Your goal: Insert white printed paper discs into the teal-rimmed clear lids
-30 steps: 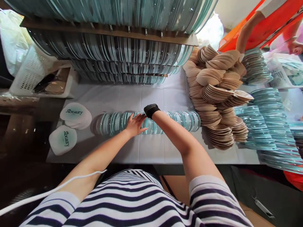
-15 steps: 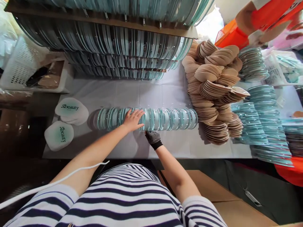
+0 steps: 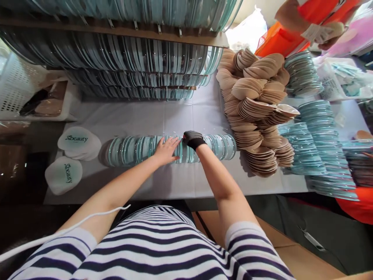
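Note:
A long row of clear, teal-rimmed round discs lies on its side across the white table. My left hand rests flat on the middle of the row, fingers spread. My right hand, in a black glove, sits on top of the row just to the right, fingers curled over the discs. Whether they grip one is hidden.
Racks of the same discs fill the back. Piles of tan pads and teal disc stacks crowd the right. Two white "Sbeauty" pads lie at left beside a white basket. Another person in orange works at the far right.
My gloved right hand rose from the table's front edge back onto the top of the disc row. My left hand stayed on the row.

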Demonstrator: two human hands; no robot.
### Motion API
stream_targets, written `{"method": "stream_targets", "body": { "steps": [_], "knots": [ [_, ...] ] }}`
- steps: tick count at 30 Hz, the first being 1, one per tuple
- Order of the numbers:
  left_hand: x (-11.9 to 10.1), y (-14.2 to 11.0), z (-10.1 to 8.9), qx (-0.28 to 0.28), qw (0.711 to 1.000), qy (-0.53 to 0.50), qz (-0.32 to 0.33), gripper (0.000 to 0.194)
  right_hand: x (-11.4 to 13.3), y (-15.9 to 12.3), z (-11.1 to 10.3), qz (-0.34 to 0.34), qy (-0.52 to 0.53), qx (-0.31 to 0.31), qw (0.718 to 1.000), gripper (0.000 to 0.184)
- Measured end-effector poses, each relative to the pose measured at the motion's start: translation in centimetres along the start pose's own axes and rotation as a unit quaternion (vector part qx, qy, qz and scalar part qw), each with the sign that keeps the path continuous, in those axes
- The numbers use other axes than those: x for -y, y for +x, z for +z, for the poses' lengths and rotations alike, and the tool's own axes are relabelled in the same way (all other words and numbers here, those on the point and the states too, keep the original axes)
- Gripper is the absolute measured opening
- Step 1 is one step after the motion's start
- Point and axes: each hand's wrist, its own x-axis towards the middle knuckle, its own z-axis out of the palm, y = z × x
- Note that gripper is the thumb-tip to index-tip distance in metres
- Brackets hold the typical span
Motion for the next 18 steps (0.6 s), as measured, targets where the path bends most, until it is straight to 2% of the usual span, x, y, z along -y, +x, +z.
{"method": "stream_targets", "body": {
  "steps": [2, 3, 5, 7, 9, 12, 15, 17, 18],
  "knots": [
    [-0.3, 0.4, 0.4, -0.005, 1.000, 0.008, 0.001, 0.078, 0.7, 2.3, -1.7, -0.052, -0.051, 0.075, 0.995, 0.032],
    [-0.3, 0.5, 0.6, -0.007, 1.000, 0.011, 0.002, 0.079, 1.1, 2.8, -2.1, -0.077, -0.075, 0.082, 0.991, 0.032],
    [-0.1, 0.4, 0.7, -0.007, 1.000, 0.014, -0.001, 0.079, 1.4, 2.4, -1.8, -0.119, -0.105, 0.054, 0.986, 0.029],
    [0.1, 0.3, 0.6, -0.008, 1.000, 0.010, -0.006, 0.077, 1.0, 0.2, -0.4, -0.133, -0.090, 0.014, 0.987, 0.027],
    [0.0, 0.2, 0.5, -0.009, 1.000, 0.006, -0.009, 0.075, 0.3, -3.0, 2.3, -0.117, -0.041, -0.015, 0.992, 0.027],
    [-0.3, 0.3, 0.3, -0.011, 1.000, 0.006, -0.009, 0.075, 0.1, -7.1, 8.2, -0.069, 0.020, -0.023, 0.997, 0.030],
    [-0.3, 0.2, 0.2, -0.010, 1.000, 0.009, -0.011, 0.078, 0.9, -9.1, 14.1, -0.026, 0.063, -0.014, 0.998, 0.032],
    [0.0, -0.1, 0.1, -0.003, 1.000, 0.012, -0.014, 0.078, 1.2, -9.4, 16.2, -0.014, 0.096, -0.020, 0.995, 0.032],
    [0.0, -0.3, 0.0, 0.001, 1.000, 0.013, -0.017, 0.078, 1.1, -9.5, 16.4, -0.015, 0.114, -0.035, 0.993, 0.032]
  ]
}}
